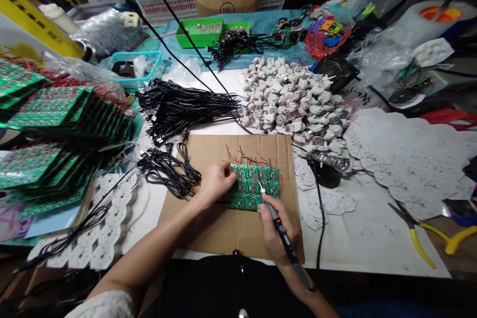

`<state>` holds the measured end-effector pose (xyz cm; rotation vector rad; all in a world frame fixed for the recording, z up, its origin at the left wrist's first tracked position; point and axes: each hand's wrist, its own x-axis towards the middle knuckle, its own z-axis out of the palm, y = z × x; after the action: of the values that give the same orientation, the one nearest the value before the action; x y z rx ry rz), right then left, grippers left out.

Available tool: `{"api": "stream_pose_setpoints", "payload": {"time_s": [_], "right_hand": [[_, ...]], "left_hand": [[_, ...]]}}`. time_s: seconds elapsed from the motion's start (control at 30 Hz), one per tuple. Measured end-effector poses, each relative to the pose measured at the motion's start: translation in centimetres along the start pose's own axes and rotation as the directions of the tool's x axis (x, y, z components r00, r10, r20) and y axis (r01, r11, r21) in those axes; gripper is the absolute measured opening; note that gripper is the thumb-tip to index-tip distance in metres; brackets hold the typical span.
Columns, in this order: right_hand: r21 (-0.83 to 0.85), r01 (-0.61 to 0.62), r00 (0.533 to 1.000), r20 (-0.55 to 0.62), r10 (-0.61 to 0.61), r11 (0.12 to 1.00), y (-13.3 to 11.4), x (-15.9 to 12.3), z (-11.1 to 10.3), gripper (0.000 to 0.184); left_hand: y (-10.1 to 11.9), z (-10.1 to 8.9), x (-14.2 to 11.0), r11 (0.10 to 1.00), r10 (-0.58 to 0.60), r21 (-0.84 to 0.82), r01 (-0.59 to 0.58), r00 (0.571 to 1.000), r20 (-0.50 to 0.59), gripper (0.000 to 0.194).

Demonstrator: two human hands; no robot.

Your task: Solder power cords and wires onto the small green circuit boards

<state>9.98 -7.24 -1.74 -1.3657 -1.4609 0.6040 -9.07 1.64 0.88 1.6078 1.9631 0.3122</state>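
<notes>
A green circuit board panel (253, 186) with thin red wires lies on a brown cardboard sheet (208, 228). My left hand (218, 181) rests closed on the panel's left edge, fingers pinched around something I cannot make out. My right hand (278, 231) grips a black soldering iron (283, 238) like a pen, and its tip touches the middle of the panel.
Stacks of green boards (55, 129) fill the left. Bundles of black cables (182, 107) and a heap of small white motors (294, 104) lie behind the cardboard. White round plates (406, 159) cover the right, with yellow-handled cutters (421, 238) near the front edge. A coiled iron stand (330, 164) sits nearby.
</notes>
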Motion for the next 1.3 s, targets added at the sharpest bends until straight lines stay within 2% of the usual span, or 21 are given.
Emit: {"api": "stream_pose_setpoints", "payload": {"time_s": [0.2,0.3,0.4,0.57,0.63,0.7,0.77,0.83,0.93,1.03,1.2,1.23,1.3], "right_hand": [[0.004,-0.082,0.991,-0.104,0.082,0.997,1.6,-0.5,-0.6,0.021],[0.023,-0.117,0.988,-0.094,0.119,0.993,1.7,-1.1,-0.4,0.022],[0.028,-0.102,0.992,-0.066,0.103,0.994,1.4,-1.4,-0.2,0.022],[0.058,-0.130,0.987,-0.083,0.135,0.990,1.6,-1.5,0.0,0.026],[0.065,-0.153,0.984,-0.083,0.158,0.986,1.9,-1.6,0.1,0.028],[0.069,-0.176,0.980,-0.080,0.182,0.982,2.1,-1.7,0.2,0.030],[0.072,-0.204,0.975,-0.077,0.209,0.976,2.2,-1.8,0.3,0.031],[0.073,-0.223,0.970,-0.079,0.228,0.972,2.3,-1.8,0.4,0.032],[0.076,-0.229,0.968,-0.087,0.235,0.971,2.4,-1.7,0.5,0.032],[0.078,-0.231,0.967,-0.091,0.238,0.970,2.5,-1.6,0.5,0.033],[0.066,-0.223,0.970,-0.083,0.228,0.973,2.5,-1.6,0.3,0.033],[0.065,-0.221,0.970,-0.086,0.227,0.973,2.5,-1.6,0.3,0.033],[0.061,-0.222,0.969,-0.093,0.227,0.973,2.6,-1.6,0.2,0.033]], "left_hand": [[-0.3,0.1,0.1,0.999,0.008,-0.031,-0.008,1.000,0.003,0.011],[-0.2,0.0,0.2,1.000,0.007,-0.026,-0.007,1.000,0.004,0.012],[-0.2,-0.2,0.1,1.000,0.022,0.012,-0.023,1.000,0.010,0.012],[-0.5,-1.2,0.6,0.989,0.119,0.084,-0.119,0.993,-0.005,0.014],[-0.7,-2.3,1.7,0.978,0.185,0.106,-0.179,0.982,-0.046,0.018],[-0.8,-3.9,3.7,0.949,0.277,0.195,-0.248,0.951,-0.137,0.017],[-0.8,-5.9,6.3,0.887,0.390,0.357,-0.293,0.890,-0.238,0.016],[-0.9,-7.8,9.1,0.800,0.493,0.513,-0.313,0.829,-0.264,0.022],[-0.8,-9.3,12.7,0.642,0.610,0.649,-0.409,0.785,-0.109,0.023],[-0.8,-9.0,15.0,0.541,0.650,0.684,-0.489,0.759,0.029,0.024],[-0.5,-7.4,16.4,0.563,0.663,0.650,-0.510,0.749,0.013,0.022],[-0.5,-7.3,16.4,0.589,0.661,0.631,-0.504,0.750,-0.017,0.019],[-0.3,-7.7,16.2,0.696,0.641,0.527,-0.488,0.752,-0.151,0.012]]}}
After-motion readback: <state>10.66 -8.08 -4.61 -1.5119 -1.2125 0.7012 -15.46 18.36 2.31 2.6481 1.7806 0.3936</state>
